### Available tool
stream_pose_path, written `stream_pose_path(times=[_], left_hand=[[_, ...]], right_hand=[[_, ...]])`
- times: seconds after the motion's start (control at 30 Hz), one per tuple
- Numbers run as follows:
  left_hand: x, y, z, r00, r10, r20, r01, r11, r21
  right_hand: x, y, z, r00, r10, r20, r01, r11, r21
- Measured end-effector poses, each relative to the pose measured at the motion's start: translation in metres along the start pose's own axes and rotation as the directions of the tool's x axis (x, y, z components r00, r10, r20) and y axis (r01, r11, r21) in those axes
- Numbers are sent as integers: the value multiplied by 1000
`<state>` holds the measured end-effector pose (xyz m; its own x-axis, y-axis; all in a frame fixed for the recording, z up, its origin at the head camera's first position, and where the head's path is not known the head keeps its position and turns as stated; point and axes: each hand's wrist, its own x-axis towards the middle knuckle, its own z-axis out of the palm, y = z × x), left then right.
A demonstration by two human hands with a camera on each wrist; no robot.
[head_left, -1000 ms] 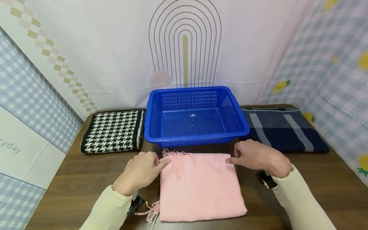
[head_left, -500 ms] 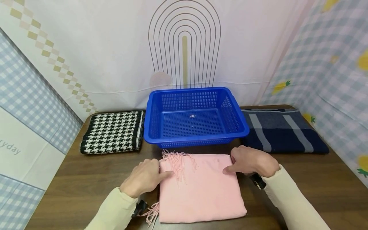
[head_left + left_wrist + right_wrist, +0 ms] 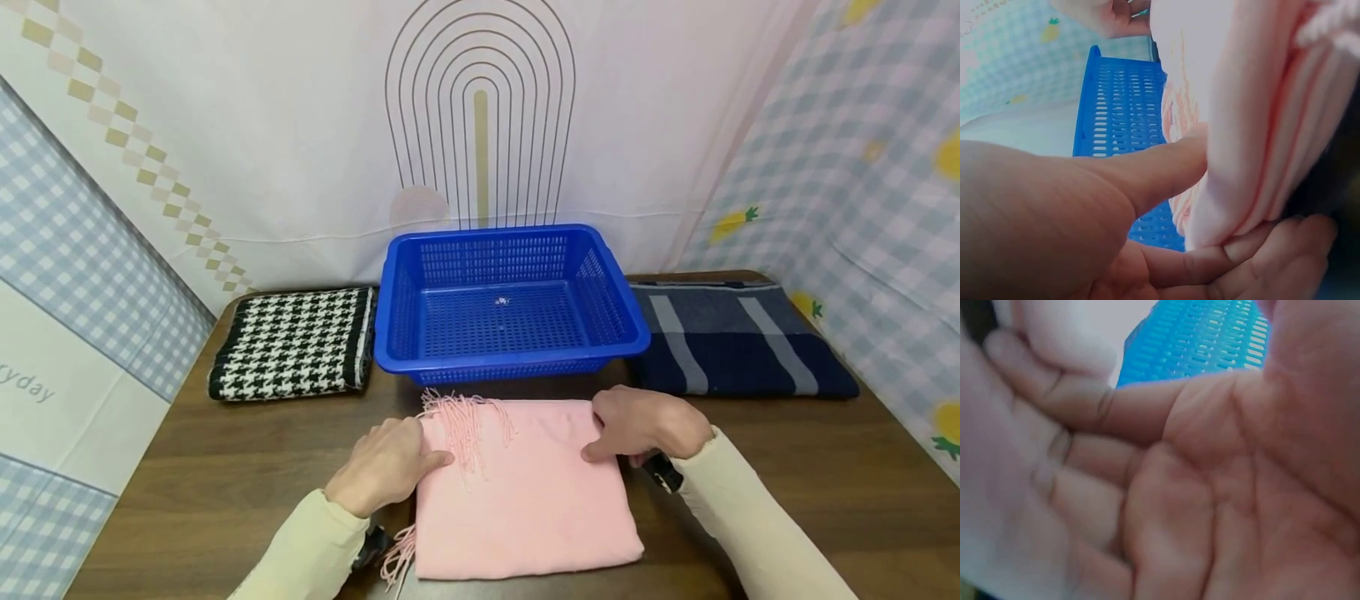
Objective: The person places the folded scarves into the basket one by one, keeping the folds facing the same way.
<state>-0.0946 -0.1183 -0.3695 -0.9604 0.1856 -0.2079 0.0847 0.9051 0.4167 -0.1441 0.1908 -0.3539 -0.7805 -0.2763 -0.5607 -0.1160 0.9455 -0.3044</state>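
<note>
A folded pink scarf (image 3: 525,508) lies on the table in front of the person, with tassels on its upper left and more at its lower left side. At its left edge the left hand (image 3: 386,467) grips the folds. The left wrist view shows the thumb (image 3: 1160,169) on the top face and the other fingers tucked beneath the stacked layers. The right hand (image 3: 648,423) holds the upper right edge, thumb on top; its curled fingers (image 3: 1085,462) meet the pink cloth in the right wrist view.
Behind the scarf stands a blue plastic basket (image 3: 517,365) with mesh sides. A folded black-and-white houndstooth cloth (image 3: 296,346) lies to its left, a folded navy and grey striped cloth (image 3: 750,362) to its right. A patterned curtain (image 3: 315,150) hangs behind the table.
Both hands have moved slightly down and inward along the scarf's sides. Their fingers have slipped under its edges, thumbs on top. The scarf stays in nearly the same place.
</note>
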Motion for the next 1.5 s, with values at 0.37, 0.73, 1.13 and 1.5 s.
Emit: stream_pose_path(times=[0.37, 0.73, 1.13, 1.5], left_hand=[[2, 0, 4, 1000, 10, 23, -8, 998, -68], [5, 2, 7, 999, 11, 53, -5, 995, -101], [9, -1, 2, 999, -5, 49, 18, 964, -265], [8, 0, -4, 994, -41, 97, 71, 941, -330]], right_hand=[[1, -4, 2, 998, 64, -23, -63, 998, 21], [4, -7, 5, 998, -14, -67, 14, 1000, -11], [4, -14, 0, 996, -18, -92, 21, 999, 30], [-2, -17, -5, 995, -26, -93, 30, 999, 42]])
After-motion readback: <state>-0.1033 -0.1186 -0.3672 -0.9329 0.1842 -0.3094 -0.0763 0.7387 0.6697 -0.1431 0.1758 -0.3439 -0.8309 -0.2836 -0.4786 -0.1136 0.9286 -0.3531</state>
